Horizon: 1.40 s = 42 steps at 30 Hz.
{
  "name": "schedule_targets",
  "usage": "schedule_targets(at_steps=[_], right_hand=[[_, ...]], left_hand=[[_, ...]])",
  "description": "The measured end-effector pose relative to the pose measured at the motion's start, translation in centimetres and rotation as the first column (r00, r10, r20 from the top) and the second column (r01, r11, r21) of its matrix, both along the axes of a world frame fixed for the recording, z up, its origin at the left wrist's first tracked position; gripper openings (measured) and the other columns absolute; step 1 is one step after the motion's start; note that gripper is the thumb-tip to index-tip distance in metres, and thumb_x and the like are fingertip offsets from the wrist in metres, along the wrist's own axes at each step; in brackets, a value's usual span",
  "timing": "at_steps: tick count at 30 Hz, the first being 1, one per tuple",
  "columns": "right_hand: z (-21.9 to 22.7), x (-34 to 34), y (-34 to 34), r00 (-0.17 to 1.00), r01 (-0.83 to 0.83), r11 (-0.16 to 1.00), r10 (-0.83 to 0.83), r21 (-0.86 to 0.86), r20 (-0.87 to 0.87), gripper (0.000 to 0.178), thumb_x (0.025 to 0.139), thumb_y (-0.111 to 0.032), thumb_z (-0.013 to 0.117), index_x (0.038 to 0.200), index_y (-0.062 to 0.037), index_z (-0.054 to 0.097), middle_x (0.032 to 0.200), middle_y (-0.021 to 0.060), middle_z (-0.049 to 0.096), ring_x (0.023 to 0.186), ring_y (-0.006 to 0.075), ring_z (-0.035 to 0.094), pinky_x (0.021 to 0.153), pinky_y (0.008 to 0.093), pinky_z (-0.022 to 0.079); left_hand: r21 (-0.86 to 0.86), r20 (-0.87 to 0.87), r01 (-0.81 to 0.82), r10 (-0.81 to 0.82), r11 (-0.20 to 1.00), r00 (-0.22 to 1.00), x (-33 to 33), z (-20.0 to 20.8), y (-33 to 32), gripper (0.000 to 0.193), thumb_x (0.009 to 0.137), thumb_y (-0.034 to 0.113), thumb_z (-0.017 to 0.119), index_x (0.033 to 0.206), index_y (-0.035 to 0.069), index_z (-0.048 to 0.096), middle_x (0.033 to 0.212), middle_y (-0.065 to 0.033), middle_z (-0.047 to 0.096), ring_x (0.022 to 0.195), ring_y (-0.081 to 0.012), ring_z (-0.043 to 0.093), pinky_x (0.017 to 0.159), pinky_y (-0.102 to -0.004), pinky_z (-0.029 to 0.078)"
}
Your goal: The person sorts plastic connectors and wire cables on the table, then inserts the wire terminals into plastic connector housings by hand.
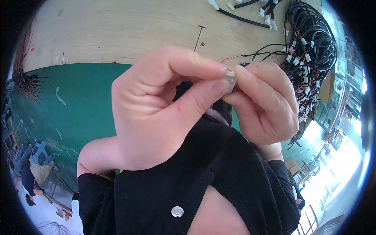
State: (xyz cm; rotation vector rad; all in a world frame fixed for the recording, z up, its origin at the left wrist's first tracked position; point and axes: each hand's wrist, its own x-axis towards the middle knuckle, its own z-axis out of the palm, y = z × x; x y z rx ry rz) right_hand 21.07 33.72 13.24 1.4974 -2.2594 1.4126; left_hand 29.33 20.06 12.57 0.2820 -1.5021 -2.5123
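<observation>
Both hands meet in front of my chest over a small white wire connector (230,82) with an orange bit at its upper end. My left hand (156,102) is closed, pinching the connector between thumb and index fingertip. From the other side, the thumb and index finger of my right hand (268,102) close on the same connector. The fingertips hide part of it. Just beyond my right fingers, a thin red wire (231,58) and black wires (266,53) run toward the pile at right; whether they join this connector is hidden.
A large bundle of black cables (313,31) with many white connectors hangs over the right side of the wooden table (129,31). Short black cables (243,17) with white ends lie at the far edge. Dark bristly strands (25,74) hang at left. Blue stools (39,154) stand lower left.
</observation>
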Motion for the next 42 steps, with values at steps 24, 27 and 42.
schedule_targets(at_steps=[24,27,42], right_hand=[[0.2,-1.2,-0.6,0.404,-0.098,0.987,0.158,-0.129,0.901,0.017,0.060,-0.003,0.067,0.074,0.0023,0.058,0.070,0.0082,0.054,0.065,0.0133,0.050,0.058,0.0218,0.039],[-0.4,-1.6,-0.7,0.392,-0.131,0.979,0.193,-0.153,0.899,0.019,0.060,-0.006,0.068,0.074,0.0021,0.058,0.070,0.0075,0.052,0.064,0.0125,0.048,0.058,0.0212,0.037],[-0.2,-0.7,-0.8,0.518,-0.085,0.990,0.142,-0.114,0.844,0.016,0.067,-0.005,0.060,0.078,0.0059,0.056,0.076,0.0109,0.053,0.067,0.0138,0.050,0.060,0.0218,0.039]], left_hand=[[0.200,0.354,0.365,-0.414,0.909,0.838,-1.7,1.0,-3.4,0.020,0.067,0.005,0.065,0.076,0.003,0.048,0.070,-0.0038,0.056,0.063,-0.0074,0.053,0.059,-0.0163,0.042],[0.193,0.338,0.391,-0.435,0.900,0.835,-1.8,0.7,-3.5,0.023,0.066,0.006,0.067,0.076,0.004,0.047,0.069,-0.0026,0.055,0.062,-0.0067,0.052,0.058,-0.0156,0.041],[0.233,0.285,0.391,-0.447,0.890,0.848,-2.5,0.2,-3.6,0.026,0.067,0.004,0.065,0.078,0.006,0.041,0.069,-0.0027,0.055,0.063,-0.0076,0.052,0.057,-0.0161,0.039]])
